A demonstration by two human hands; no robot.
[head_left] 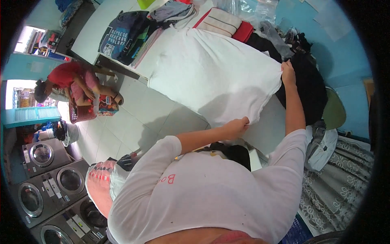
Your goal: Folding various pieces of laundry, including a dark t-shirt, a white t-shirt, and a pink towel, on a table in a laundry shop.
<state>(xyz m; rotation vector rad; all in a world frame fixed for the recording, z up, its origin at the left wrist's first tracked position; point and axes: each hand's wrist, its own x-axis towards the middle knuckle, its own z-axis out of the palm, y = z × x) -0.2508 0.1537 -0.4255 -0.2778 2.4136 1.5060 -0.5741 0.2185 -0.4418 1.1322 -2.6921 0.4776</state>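
Observation:
A broad white cloth (215,77), perhaps a shirt, is spread over the white table, and part of it hangs past the left edge. My left hand (239,127) is closed on its near corner, with the fingers pinching the hem. Farther off and to the right, my right hand (288,74) grips another corner of the same edge. Between the two hands the hem runs fairly straight, with soft creases across the fabric. Its far end lies against piled laundry.
Folded dark shirts (124,37), a striped towel (219,22) and black clothes (302,87) lie around the cloth. Left, a person in red (67,77) bends by a basket (81,114). Front-loading washers (50,185) stand lower left; a patterned grey curtain (339,179) hangs right.

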